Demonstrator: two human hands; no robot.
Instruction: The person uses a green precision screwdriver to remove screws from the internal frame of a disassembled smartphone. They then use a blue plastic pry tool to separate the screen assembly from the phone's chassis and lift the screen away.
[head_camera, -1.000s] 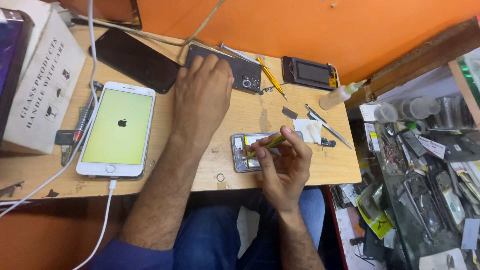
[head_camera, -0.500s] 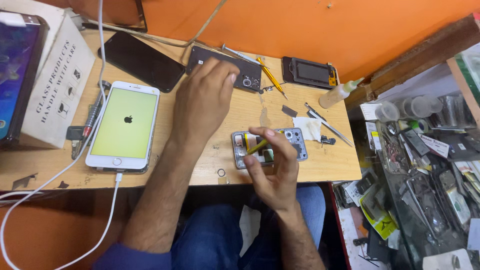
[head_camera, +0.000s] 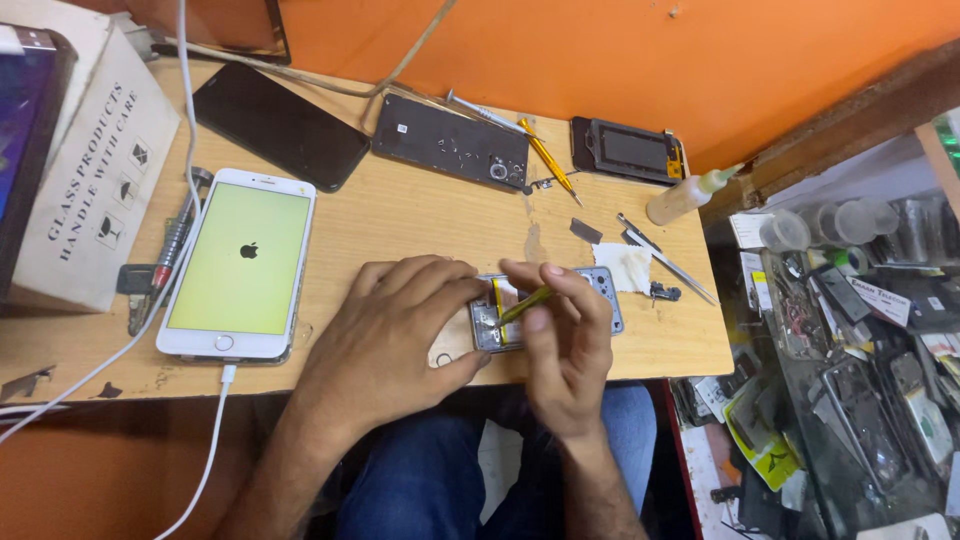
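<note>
Near the front table (head_camera: 400, 215) edge, left hand (head_camera: 395, 335) lies palm down, fingers curled against the opened phone (head_camera: 605, 290), steadying it. Right hand (head_camera: 565, 340) pinches a yellow tool (head_camera: 525, 303), tip inside the phone.

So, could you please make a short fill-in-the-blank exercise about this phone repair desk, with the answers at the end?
1. The right hand holds a thin ______ tool over the opened phone.
2. The left hand rests on the ______ end of the opened phone.
3. The white phone with the lit screen has a ______ cable plugged into its bottom edge.
4. The wall behind the wooden table is ______.

Missing words: yellow; left; white; orange
</note>
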